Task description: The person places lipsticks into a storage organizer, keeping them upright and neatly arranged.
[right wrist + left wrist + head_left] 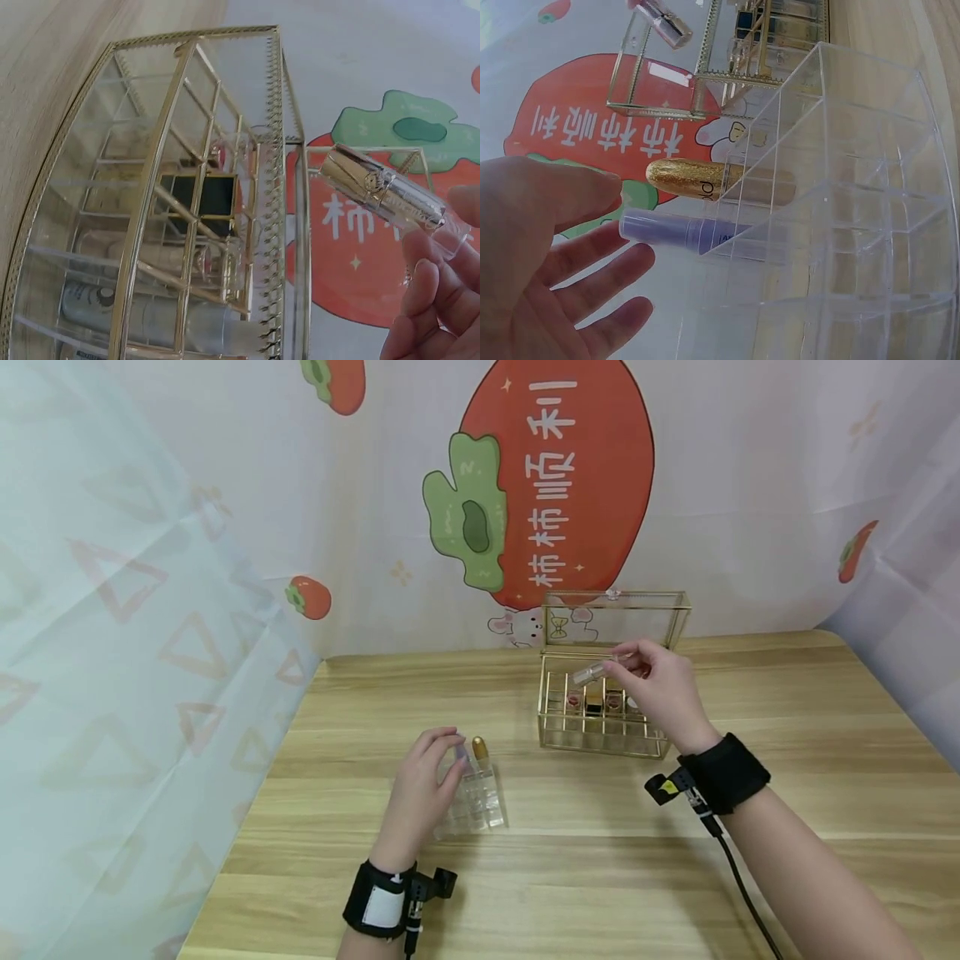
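My right hand (660,689) pinches a clear and gold lipstick tube (386,187) by one end, above a gold-framed glass box (600,747). Its lid (615,600) stands raised. Inside the box, lipsticks fill several slots, among them a black square-topped one (199,202) and a grey tube (142,315). My left hand (420,789) is beside a clear acrylic organizer (855,202), fingers spread and relaxed. Its thumb and index finger lie close to the end of a lilac tube (660,229); whether they touch it I cannot tell. A gold bullet-shaped lipstick (690,178) stands beside the lilac tube.
A wooden table (570,877) lies under everything. Behind it hangs a white cloth (735,510) printed with a large persimmon. Black straps with small cameras are on both wrists, and a cable (742,881) runs from the right one.
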### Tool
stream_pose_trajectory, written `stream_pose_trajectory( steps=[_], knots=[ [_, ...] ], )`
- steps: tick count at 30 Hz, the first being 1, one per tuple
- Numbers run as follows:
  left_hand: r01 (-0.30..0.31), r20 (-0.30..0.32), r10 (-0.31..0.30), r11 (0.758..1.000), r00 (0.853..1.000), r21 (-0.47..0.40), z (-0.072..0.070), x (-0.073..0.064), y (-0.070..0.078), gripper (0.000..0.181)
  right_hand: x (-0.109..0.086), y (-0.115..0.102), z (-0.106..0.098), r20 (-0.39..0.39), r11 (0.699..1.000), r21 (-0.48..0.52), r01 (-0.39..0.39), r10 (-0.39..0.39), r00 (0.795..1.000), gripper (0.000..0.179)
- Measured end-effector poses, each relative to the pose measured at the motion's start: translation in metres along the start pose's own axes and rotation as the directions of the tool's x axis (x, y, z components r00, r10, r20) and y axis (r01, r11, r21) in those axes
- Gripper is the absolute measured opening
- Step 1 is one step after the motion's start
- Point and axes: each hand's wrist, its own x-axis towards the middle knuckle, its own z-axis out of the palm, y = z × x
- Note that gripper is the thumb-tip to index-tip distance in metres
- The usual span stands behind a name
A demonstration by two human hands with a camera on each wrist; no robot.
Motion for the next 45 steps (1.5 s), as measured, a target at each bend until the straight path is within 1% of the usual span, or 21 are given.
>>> stream_pose_trajectory(
  steps=[3, 7, 14, 17, 24, 32, 36, 42, 45],
  knots=[
    [0.014, 0.011, -0.014, 1.000, 1.000, 0.004, 0.001, 0.001, -0.001, 0.031, 0.001, 0.003, 0.002, -0.008, 0.999, -0.049, 0.009, -0.010, 1.000, 0.028],
    [0.026, 0.016, -0.026, 1.000, 1.000, 0.010, 0.003, 0.001, -0.002, 0.034, 0.003, 0.007, 0.005, -0.011, 0.989, -0.143, 0.042, -0.044, 0.999, 0.027],
    [0.042, 0.011, -0.042, 0.999, 0.999, 0.004, 0.007, 0.001, -0.003, 0.033, 0.003, 0.012, 0.011, 0.016, 0.956, -0.273, 0.106, -0.106, 0.994, 0.026],
    [0.053, 0.000, -0.053, 0.999, 0.999, 0.000, 0.008, 0.001, -0.003, 0.032, 0.003, 0.013, 0.013, 0.019, 0.943, -0.305, 0.131, -0.131, 0.991, 0.025],
    [0.071, -0.020, -0.071, 0.997, 0.997, -0.008, 0.008, 0.000, -0.004, 0.028, 0.004, 0.010, 0.016, 0.018, 0.910, -0.389, 0.143, -0.148, 0.989, 0.026],
    [0.081, -0.019, -0.081, 0.997, 0.997, -0.021, 0.009, -0.001, -0.004, 0.026, 0.009, 0.001, 0.012, 0.052, 0.886, -0.437, 0.156, -0.148, 0.988, 0.024],
    [0.078, -0.022, -0.078, 0.997, 0.997, -0.013, 0.008, -0.001, -0.003, 0.025, 0.011, -0.001, 0.011, 0.077, 0.872, -0.458, 0.174, -0.156, 0.985, 0.023],
    [0.068, -0.034, -0.069, 0.998, 0.997, -0.013, 0.008, -0.001, -0.004, 0.022, 0.014, 0.000, 0.013, 0.153, 0.844, -0.485, 0.228, -0.175, 0.973, 0.020],
    [0.069, -0.035, -0.069, 0.998, 0.997, -0.012, 0.009, -0.001, -0.005, 0.021, 0.016, 0.001, 0.016, 0.192, 0.842, -0.484, 0.240, -0.166, 0.967, 0.020]
  ],
)
